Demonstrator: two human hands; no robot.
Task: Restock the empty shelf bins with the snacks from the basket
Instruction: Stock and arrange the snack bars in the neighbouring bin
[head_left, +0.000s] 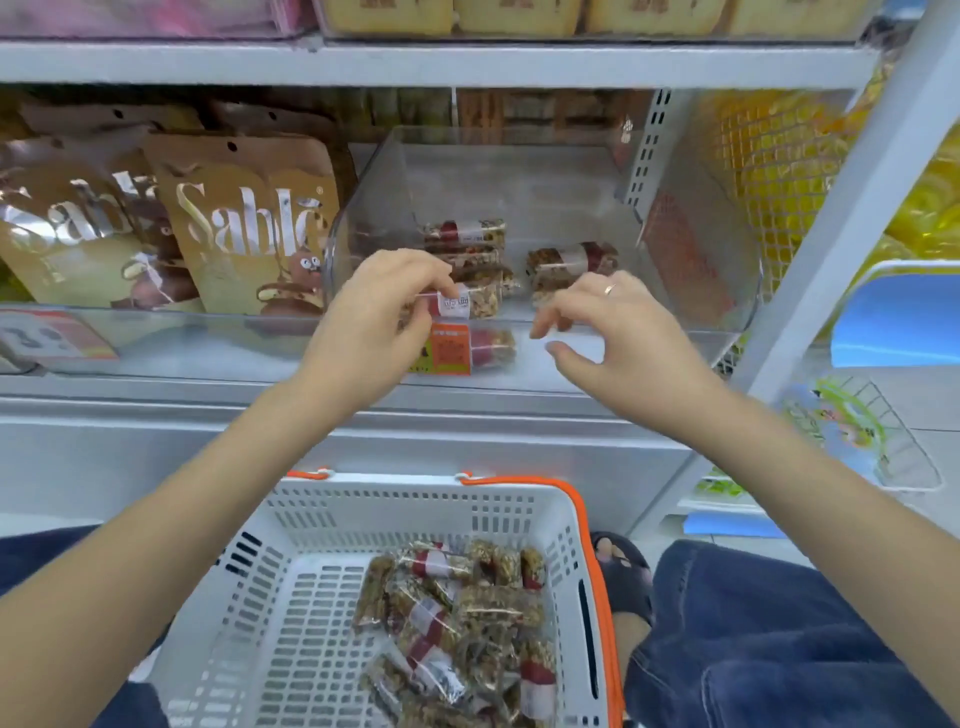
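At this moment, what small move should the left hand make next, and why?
Probably lower the bar into the clear bin and let go. The left hand pinches it just above the bin's front edge, a few bars already lie inside, and the right hand is open and empty. Many bars remain in the basket.

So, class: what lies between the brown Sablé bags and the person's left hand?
In the head view, only the clear bin's curved left wall stands between the Sablé bags and the left hand, which holds a snack bar.

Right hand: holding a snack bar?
No. The right hand hangs over the clear bin with fingers spread and empty; the left hand holds a snack bar.
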